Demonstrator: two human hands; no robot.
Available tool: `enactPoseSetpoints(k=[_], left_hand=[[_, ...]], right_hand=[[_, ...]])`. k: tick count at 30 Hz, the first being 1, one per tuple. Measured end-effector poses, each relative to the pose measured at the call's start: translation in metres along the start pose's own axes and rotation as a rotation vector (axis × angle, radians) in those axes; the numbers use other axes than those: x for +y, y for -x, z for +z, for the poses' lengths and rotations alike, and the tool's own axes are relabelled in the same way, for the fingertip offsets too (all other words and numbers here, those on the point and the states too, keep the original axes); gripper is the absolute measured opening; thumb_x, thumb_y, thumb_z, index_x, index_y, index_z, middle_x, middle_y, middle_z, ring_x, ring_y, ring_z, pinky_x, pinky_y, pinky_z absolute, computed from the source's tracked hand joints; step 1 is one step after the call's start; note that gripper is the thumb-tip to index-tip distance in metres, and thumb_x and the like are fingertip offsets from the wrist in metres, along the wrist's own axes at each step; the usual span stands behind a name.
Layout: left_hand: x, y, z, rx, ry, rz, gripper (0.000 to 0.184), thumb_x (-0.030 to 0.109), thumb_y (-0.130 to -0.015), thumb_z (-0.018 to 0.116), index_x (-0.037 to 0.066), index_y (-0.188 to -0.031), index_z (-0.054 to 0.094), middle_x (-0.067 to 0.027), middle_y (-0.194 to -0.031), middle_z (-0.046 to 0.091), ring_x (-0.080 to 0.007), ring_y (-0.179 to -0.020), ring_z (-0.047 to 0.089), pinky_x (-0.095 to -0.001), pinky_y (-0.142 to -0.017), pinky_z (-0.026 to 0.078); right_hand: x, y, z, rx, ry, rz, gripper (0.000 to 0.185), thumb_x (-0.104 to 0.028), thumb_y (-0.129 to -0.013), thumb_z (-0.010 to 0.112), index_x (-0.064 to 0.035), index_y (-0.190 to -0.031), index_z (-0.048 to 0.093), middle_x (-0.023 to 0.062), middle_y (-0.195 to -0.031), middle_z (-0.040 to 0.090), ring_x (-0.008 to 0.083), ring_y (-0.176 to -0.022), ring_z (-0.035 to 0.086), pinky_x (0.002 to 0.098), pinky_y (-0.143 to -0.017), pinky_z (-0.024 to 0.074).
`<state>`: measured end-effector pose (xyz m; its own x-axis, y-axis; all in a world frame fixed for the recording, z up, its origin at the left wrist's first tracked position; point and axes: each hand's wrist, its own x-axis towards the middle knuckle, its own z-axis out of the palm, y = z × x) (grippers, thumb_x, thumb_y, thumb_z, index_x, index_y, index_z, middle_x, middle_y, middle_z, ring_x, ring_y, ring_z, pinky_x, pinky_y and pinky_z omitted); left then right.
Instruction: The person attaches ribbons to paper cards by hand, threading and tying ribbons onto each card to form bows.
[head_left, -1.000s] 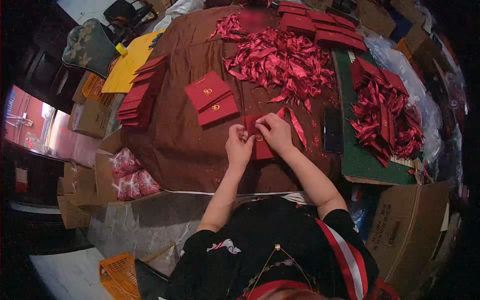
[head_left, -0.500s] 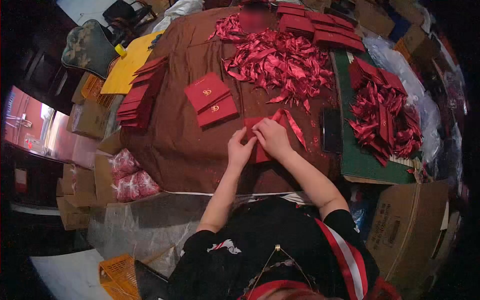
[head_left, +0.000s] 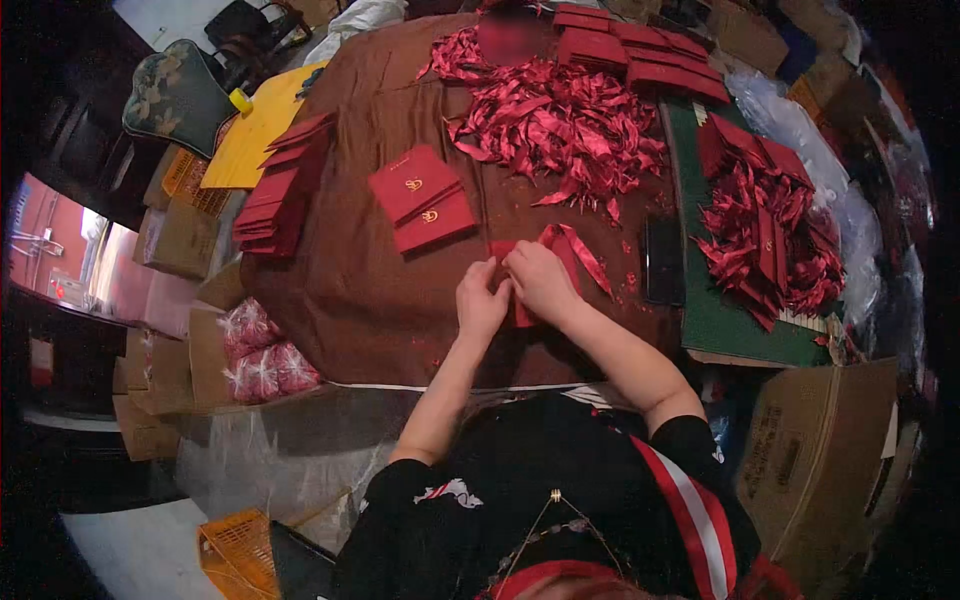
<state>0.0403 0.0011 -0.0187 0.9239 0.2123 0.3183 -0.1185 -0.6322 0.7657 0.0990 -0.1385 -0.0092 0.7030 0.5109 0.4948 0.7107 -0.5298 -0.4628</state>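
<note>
A red card pouch [head_left: 524, 312] lies on the brown cloth [head_left: 380, 330] near the table's front edge, mostly covered by my hands. My left hand [head_left: 484, 298] is at its left side, fingertips pinched on something I cannot make out. Over the pouch's upper part, my right hand [head_left: 540, 279] is closed too, its fingertips meeting those of my left hand. A red ribbon [head_left: 582, 258] loops out beside my right hand and trails to the right. Two red pouches with gold print [head_left: 424, 198] lie overlapping, up and to the left of my hands.
A big heap of red ribbons [head_left: 560, 125] covers the back. Stacked red pouches stand at the left [head_left: 282, 190] and back right [head_left: 650, 60]. On the right are a dark phone [head_left: 663, 262] and a green board [head_left: 735, 325] bearing ribboned pouches. Boxes flank the table.
Both hands have drawn together over the pouch, and my right hand has shifted slightly down and left. The ribbon now arches up beside it. The gold print on this pouch is now hidden.
</note>
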Motion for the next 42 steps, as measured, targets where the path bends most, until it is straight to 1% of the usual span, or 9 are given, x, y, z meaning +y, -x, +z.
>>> enactPoseSetpoints(k=[8, 12, 21, 27, 30, 33, 34, 37, 42], left_hand=[[0.002, 0.009, 0.003, 0.003, -0.152, 0.131, 0.043, 0.013, -0.081, 0.070, -0.002, -0.121, 0.061, -0.0210, -0.100, 0.061, -0.0406, -0.098, 0.060, -0.0478, -0.086, 0.050], [-0.002, 0.013, 0.007, -0.015, -0.115, 0.161, 0.044, 0.013, -0.081, 0.070, -0.002, -0.121, 0.060, -0.0221, -0.104, 0.062, -0.0413, -0.101, 0.060, -0.0481, -0.089, 0.049], [-0.012, -0.007, -0.003, -0.177, -0.019, -0.038, 0.047, 0.022, -0.074, 0.079, -0.003, -0.113, 0.069, -0.0206, -0.106, 0.070, -0.0345, -0.100, 0.069, -0.0413, -0.090, 0.054], [0.001, -0.003, -0.009, -0.150, -0.059, 0.147, 0.045, 0.015, -0.077, 0.075, -0.003, -0.117, 0.063, -0.0189, -0.101, 0.063, -0.0386, -0.100, 0.061, -0.0435, -0.090, 0.049], [-0.006, -0.006, -0.004, -0.171, 0.009, 0.053, 0.043, 0.012, -0.078, 0.074, -0.002, -0.117, 0.063, -0.0181, -0.100, 0.063, -0.0379, -0.098, 0.062, -0.0444, -0.087, 0.050], [-0.008, -0.004, -0.013, -0.192, 0.089, 0.056, 0.046, 0.013, -0.082, 0.071, 0.001, -0.126, 0.063, -0.0196, -0.109, 0.066, -0.0365, -0.104, 0.065, -0.0415, -0.091, 0.052], [-0.021, -0.005, -0.012, -0.243, 0.152, 0.057, 0.048, 0.009, -0.084, 0.068, 0.001, -0.131, 0.060, -0.0194, -0.115, 0.068, -0.0315, -0.109, 0.066, -0.0366, -0.093, 0.052], [-0.029, -0.019, -0.028, -0.567, 0.598, -0.315, 0.047, -0.003, -0.088, 0.062, 0.000, -0.134, 0.058, -0.0133, -0.120, 0.066, -0.0202, -0.108, 0.065, -0.0306, -0.092, 0.051], [-0.010, -0.032, -0.024, -0.247, 0.000, 0.141, 0.018, -0.001, -0.085, 0.068, 0.002, -0.103, 0.072, -0.0104, -0.101, 0.060, -0.0253, -0.094, 0.064, -0.0330, -0.081, 0.051]], right_hand=[[-0.009, -0.013, -0.021, -0.138, -0.383, 0.566, 0.016, -0.018, -0.077, 0.072, -0.0027, -0.083, 0.069, 0.0150, -0.084, 0.070, 0.0350, -0.082, 0.068, 0.0458, -0.074, 0.0537], [0.006, -0.008, -0.004, -0.064, -0.224, 0.361, 0.017, -0.017, -0.078, 0.070, -0.0017, -0.083, 0.071, 0.0168, -0.081, 0.070, 0.0331, -0.073, 0.068, 0.0411, -0.068, 0.0543], [0.010, -0.013, -0.004, -0.226, 0.078, -0.112, 0.013, -0.011, -0.075, 0.066, -0.0012, -0.083, 0.062, 0.0170, -0.088, 0.059, 0.0376, -0.087, 0.061, 0.0478, -0.075, 0.0522], [0.014, -0.015, -0.014, -0.353, -0.494, 0.594, 0.024, -0.022, -0.074, 0.076, 0.0000, -0.083, 0.071, 0.0131, -0.079, 0.071, 0.0258, -0.074, 0.069, 0.0364, -0.070, 0.0547], [0.012, -0.003, 0.000, -0.115, -0.457, 0.496, 0.026, -0.020, -0.075, 0.080, 0.0007, -0.088, 0.070, 0.0121, -0.077, 0.071, 0.0177, -0.070, 0.068, 0.0309, -0.063, 0.0532], [-0.004, -0.007, -0.028, -0.170, -0.423, 0.612, 0.030, -0.025, -0.071, 0.083, -0.0047, -0.087, 0.068, 0.0114, -0.078, 0.070, 0.0272, -0.075, 0.070, 0.0404, -0.066, 0.0533], [0.003, -0.003, -0.019, -0.017, -0.282, 0.418, 0.030, -0.027, -0.070, 0.084, -0.0077, -0.087, 0.067, 0.0096, -0.076, 0.070, 0.0268, -0.072, 0.070, 0.0407, -0.065, 0.0527], [0.014, 0.003, -0.013, -0.073, -0.334, 0.482, 0.030, -0.028, -0.069, 0.085, -0.0096, -0.085, 0.067, 0.0093, -0.075, 0.069, 0.0259, -0.072, 0.069, 0.0402, -0.064, 0.0524], [0.017, 0.002, -0.002, -0.038, -0.391, 0.529, 0.032, -0.023, -0.068, 0.086, -0.0070, -0.088, 0.067, 0.0071, -0.074, 0.069, 0.0209, -0.067, 0.067, 0.0352, -0.062, 0.0521]])
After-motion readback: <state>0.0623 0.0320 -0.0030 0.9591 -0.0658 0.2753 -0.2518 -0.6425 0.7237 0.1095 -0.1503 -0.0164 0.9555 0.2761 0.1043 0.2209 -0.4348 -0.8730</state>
